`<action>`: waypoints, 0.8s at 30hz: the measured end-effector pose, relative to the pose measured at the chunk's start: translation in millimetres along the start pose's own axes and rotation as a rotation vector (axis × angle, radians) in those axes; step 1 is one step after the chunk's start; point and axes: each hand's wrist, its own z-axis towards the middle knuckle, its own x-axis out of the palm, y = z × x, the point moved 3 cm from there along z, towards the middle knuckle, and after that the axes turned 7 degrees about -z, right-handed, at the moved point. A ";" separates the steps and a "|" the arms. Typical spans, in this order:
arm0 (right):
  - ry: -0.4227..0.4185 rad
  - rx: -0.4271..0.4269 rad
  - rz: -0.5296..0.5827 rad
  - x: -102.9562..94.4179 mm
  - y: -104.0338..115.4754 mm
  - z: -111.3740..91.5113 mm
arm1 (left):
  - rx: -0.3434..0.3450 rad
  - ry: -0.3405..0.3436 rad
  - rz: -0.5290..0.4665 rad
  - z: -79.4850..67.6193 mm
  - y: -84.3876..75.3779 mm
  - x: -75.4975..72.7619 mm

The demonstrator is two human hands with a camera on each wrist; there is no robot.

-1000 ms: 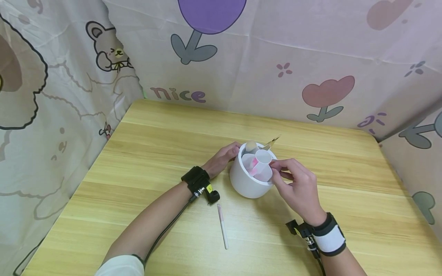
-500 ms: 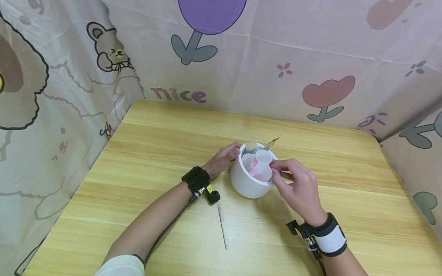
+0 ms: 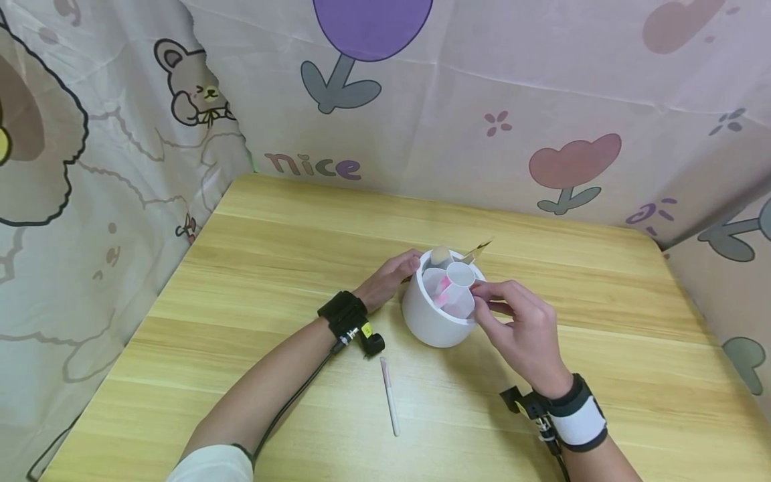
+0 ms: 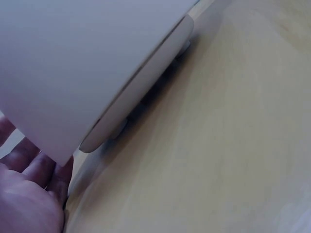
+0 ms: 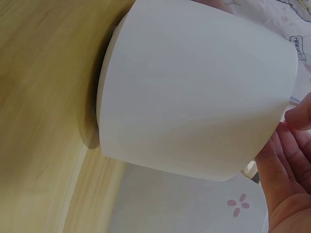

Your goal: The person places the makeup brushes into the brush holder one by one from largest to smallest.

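A white round makeup brush holder [image 3: 438, 326] stands on the table in the head view, its inside split into compartments. A beige rounded brush head [image 3: 440, 255], thin gold-brown brush tips [image 3: 478, 250] and a pink piece [image 3: 444, 292] show in it. My left hand [image 3: 387, 278] holds the holder's left side, fingers partly hidden behind it; the left wrist view shows them bent against the white wall. At the right rim, my right hand [image 3: 525, 326] pinches with thumb and fingertips; whether anything thin is also between them is hidden. A slim brush [image 3: 390, 397] lies in front.
The wooden table [image 3: 289, 227] reaches back to a printed curtain [image 3: 434, 134] with flowers and a bear. Cabled wrist cameras are strapped to both wrists. In the right wrist view, the holder [image 5: 194, 92] hides much of the background.
Both hands and the holder look unchanged over the last second. The whole head view has shifted only very slightly.
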 end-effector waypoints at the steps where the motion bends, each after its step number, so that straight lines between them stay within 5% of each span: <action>1: -0.001 -0.002 0.000 -0.2 0.5 0.1 | -0.001 0.000 0.002 0.1 0.1 0.0; 17: -0.042 -0.078 0.053 0.9 -16.2 -10.1 | 0.023 0.014 -0.013 -0.8 0.2 -0.1; 24: -0.073 -0.149 0.026 -2.3 -4.7 -7.5 | 0.043 0.008 -0.027 -0.7 0.0 0.3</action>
